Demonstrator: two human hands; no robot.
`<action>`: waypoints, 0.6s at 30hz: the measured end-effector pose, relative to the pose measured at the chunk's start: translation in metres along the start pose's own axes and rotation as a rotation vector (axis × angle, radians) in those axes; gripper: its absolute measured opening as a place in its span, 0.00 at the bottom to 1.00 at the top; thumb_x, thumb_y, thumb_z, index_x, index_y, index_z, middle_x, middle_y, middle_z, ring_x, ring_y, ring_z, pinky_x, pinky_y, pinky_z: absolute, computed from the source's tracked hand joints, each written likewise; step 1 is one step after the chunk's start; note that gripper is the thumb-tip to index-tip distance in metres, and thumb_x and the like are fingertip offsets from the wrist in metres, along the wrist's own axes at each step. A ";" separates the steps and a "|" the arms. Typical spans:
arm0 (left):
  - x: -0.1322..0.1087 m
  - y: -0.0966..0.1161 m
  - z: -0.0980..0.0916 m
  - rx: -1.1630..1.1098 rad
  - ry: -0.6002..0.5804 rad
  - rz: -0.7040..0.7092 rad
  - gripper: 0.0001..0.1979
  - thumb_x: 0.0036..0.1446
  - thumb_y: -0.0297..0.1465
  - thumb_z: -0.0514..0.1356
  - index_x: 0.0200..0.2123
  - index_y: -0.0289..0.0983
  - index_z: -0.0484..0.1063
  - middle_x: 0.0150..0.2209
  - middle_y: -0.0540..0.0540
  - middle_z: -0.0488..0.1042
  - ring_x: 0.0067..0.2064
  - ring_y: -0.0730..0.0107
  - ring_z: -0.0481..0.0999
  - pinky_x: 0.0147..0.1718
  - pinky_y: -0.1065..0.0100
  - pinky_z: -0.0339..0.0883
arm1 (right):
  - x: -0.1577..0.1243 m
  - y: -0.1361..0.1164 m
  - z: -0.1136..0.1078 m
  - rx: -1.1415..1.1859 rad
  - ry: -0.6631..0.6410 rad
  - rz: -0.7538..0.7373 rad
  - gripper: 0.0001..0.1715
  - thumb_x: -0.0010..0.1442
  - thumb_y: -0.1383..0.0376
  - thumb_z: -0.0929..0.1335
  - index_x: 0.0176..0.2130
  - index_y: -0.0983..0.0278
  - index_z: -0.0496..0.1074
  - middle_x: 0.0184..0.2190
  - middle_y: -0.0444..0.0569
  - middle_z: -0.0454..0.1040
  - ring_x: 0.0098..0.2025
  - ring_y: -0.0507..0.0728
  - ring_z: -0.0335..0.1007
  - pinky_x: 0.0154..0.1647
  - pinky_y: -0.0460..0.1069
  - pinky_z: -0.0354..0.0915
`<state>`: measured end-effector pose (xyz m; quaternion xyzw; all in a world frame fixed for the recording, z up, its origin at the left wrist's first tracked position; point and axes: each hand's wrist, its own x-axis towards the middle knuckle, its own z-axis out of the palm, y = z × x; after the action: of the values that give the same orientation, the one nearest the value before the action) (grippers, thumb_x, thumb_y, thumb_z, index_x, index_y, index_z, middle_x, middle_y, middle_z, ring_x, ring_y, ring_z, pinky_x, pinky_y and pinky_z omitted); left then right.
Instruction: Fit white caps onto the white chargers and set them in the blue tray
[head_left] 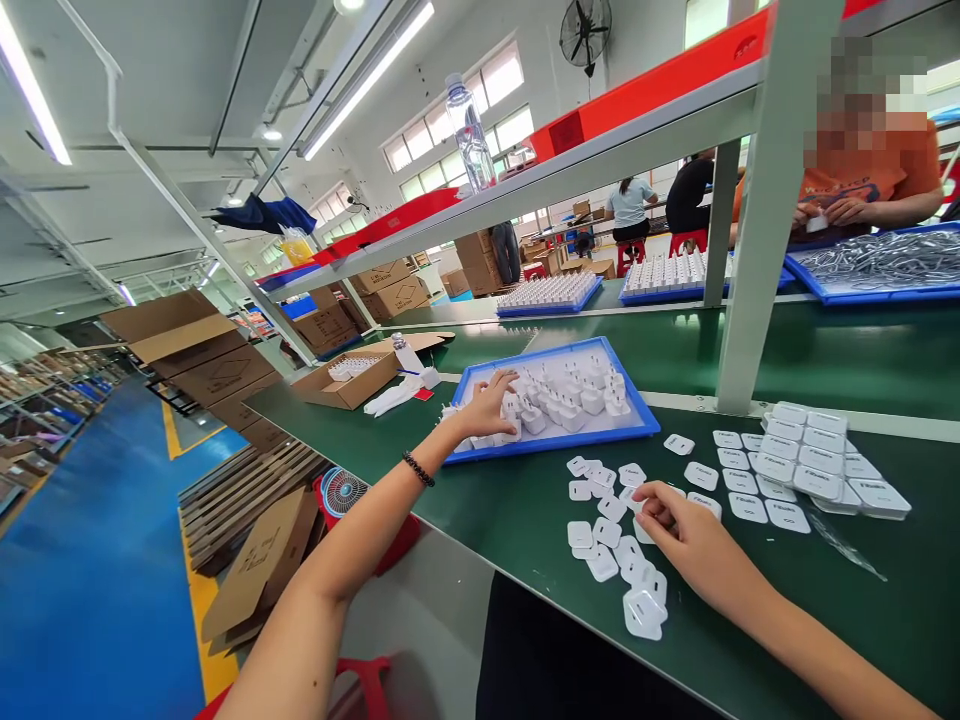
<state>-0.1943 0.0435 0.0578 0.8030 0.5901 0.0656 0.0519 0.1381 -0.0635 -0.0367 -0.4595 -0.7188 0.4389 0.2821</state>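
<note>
My left hand (pixel 491 405) reaches over the left part of a blue-rimmed tray (pixel 555 440) of white plug adapters (pixel 566 412). Its thumb and fingers are apart, close to the nearest adapters, and I see nothing held. A dark beaded bracelet (pixel 418 468) circles that wrist. My right hand (pixel 679 530) is low over the green bench, its fingers curled together among loose white square covers (pixel 606 532). Whatever its fingertips may pinch is hidden. Some covers lie partly under this hand; others overlap in a loose pile to its left.
Stacked white covers (pixel 814 455) stand at the right beside a clear plastic strip (pixel 847 548). An open carton (pixel 349 380) and a white glove (pixel 394 395) lie left. A shelf post (pixel 765 230) rises behind. Across the bench a person in orange (pixel 870 170) handles a small white piece.
</note>
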 end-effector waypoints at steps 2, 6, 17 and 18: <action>-0.001 0.004 -0.003 -0.002 0.013 0.027 0.43 0.45 0.27 0.65 0.64 0.39 0.51 0.65 0.34 0.55 0.67 0.47 0.53 0.62 0.47 0.43 | 0.000 0.000 0.000 -0.005 0.002 -0.009 0.12 0.65 0.55 0.58 0.41 0.58 0.64 0.33 0.47 0.71 0.35 0.59 0.70 0.34 0.53 0.65; -0.001 0.010 -0.002 -0.030 0.042 0.036 0.34 0.51 0.19 0.54 0.62 0.40 0.55 0.62 0.36 0.60 0.60 0.53 0.65 0.60 0.48 0.52 | 0.000 0.001 0.000 -0.020 0.015 -0.019 0.13 0.65 0.55 0.58 0.41 0.58 0.65 0.33 0.48 0.72 0.35 0.59 0.70 0.33 0.52 0.65; -0.026 0.014 0.006 -0.149 0.097 -0.090 0.28 0.50 0.19 0.55 0.56 0.37 0.63 0.55 0.39 0.63 0.35 0.70 0.77 0.40 0.62 0.74 | -0.002 -0.001 0.001 0.000 -0.010 -0.009 0.13 0.65 0.57 0.58 0.43 0.58 0.66 0.34 0.47 0.71 0.36 0.58 0.69 0.35 0.52 0.64; -0.026 0.015 0.005 -0.144 0.101 -0.107 0.27 0.51 0.20 0.56 0.55 0.37 0.63 0.55 0.39 0.64 0.36 0.70 0.77 0.40 0.62 0.74 | -0.001 0.000 0.001 0.001 -0.011 -0.014 0.12 0.65 0.57 0.58 0.43 0.58 0.66 0.34 0.47 0.71 0.36 0.58 0.69 0.35 0.52 0.64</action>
<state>-0.1868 0.0142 0.0537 0.7602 0.6277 0.1453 0.0832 0.1375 -0.0647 -0.0376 -0.4520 -0.7231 0.4398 0.2816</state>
